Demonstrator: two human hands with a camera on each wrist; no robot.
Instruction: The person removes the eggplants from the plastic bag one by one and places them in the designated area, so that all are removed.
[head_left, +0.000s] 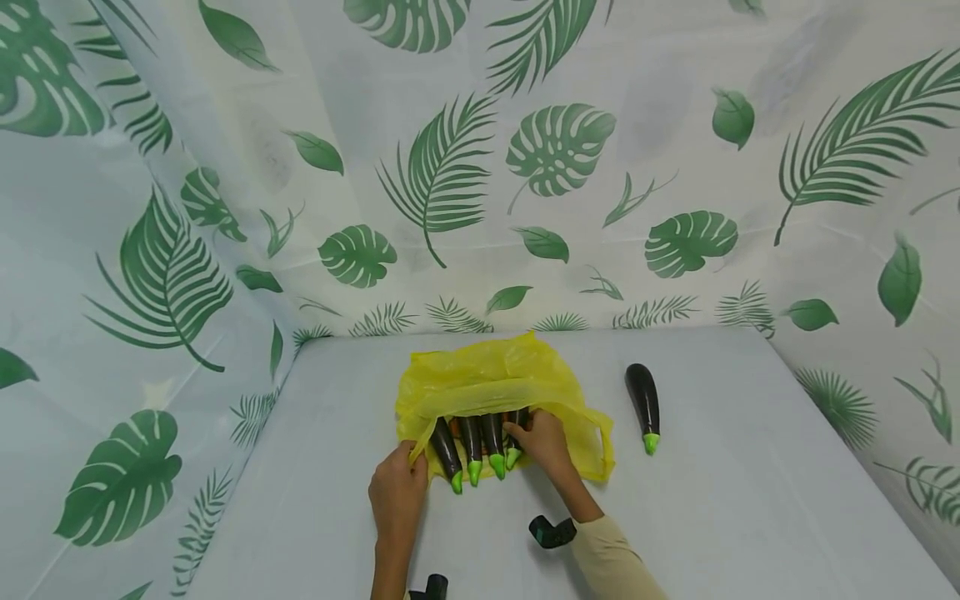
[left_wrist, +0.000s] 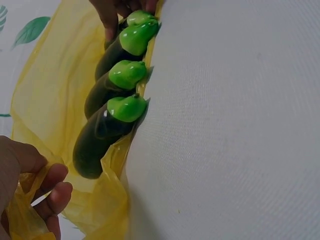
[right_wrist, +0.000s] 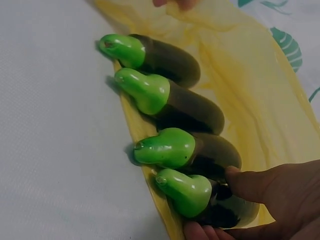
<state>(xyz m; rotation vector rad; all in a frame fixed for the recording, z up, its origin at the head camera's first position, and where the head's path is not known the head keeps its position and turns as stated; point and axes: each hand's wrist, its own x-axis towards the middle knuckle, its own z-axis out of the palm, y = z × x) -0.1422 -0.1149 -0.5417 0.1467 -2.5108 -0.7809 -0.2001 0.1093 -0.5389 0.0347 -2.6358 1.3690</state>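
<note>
Cloth (head_left: 60, 250) printed with green leaves fills the left of my head view. Next along, I see the left hand (head_left: 397, 496) pinching the near left edge of a yellow bag (head_left: 487, 362) between thumb and fingers. The bag lies on a white table (head_left: 720, 483), mouth toward the camera, and four eggplants (head_left: 492, 433) sit side by side in it, green tips just past its lower edge. Something orange shows between them, too covered for me to name. At the row's right end, the right hand (head_left: 547, 442) grips the last eggplant (right_wrist: 212, 202), thumb on one side, fingers on the other. Farther right, apart from the bag, I have a fifth eggplant (head_left: 643, 404) lying on the table, cap toward the camera
</note>
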